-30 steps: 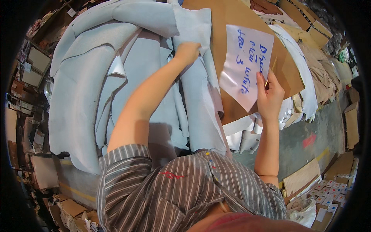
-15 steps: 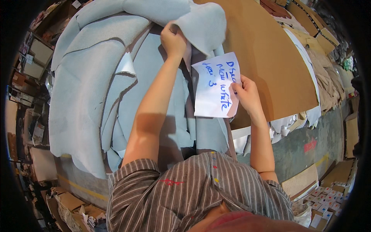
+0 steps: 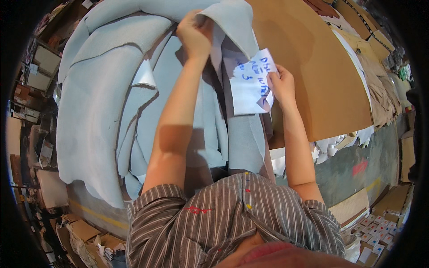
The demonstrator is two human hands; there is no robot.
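Work area, seen from where I stand. Person in a striped shirt [image 3: 223, 210] at the near side; both arms reach forward.

Left hand [image 3: 195, 38]: fingers curled closed on the edge of a pale blue sheet [image 3: 232, 27], its flap raised at the far side; some fingertips hidden. Right hand [image 3: 283, 87]: thumb and fingers pinched on the right edge of a white paper [image 3: 245, 96]. Paper held over the blue material, just left of a brown board [image 3: 321, 89]; the flap's tip overlaps its far edge. More blue sheets [image 3: 89, 111] lie folded and heaped to the left.

Containers. Near left: open cardboard box [image 3: 85, 230], crumpled pale scraps in and around it; exact contents unclear. Near right: many small white packs [image 3: 377, 230] in rows, coloured marks on them; beside these, a clear plastic bag [image 3: 353, 248], contents not distinguishable. Far right: cardboard box [image 3: 355, 18] with a dark band; inside not visible. Left: shelves [image 3: 27, 107] with boxes.

Writing. White paper carries several lines in blue handwriting, turned sideways, partly blurred and partly covered. Red scribble on the shirt. Small white label [image 3: 87, 4] at far left, too small to read.
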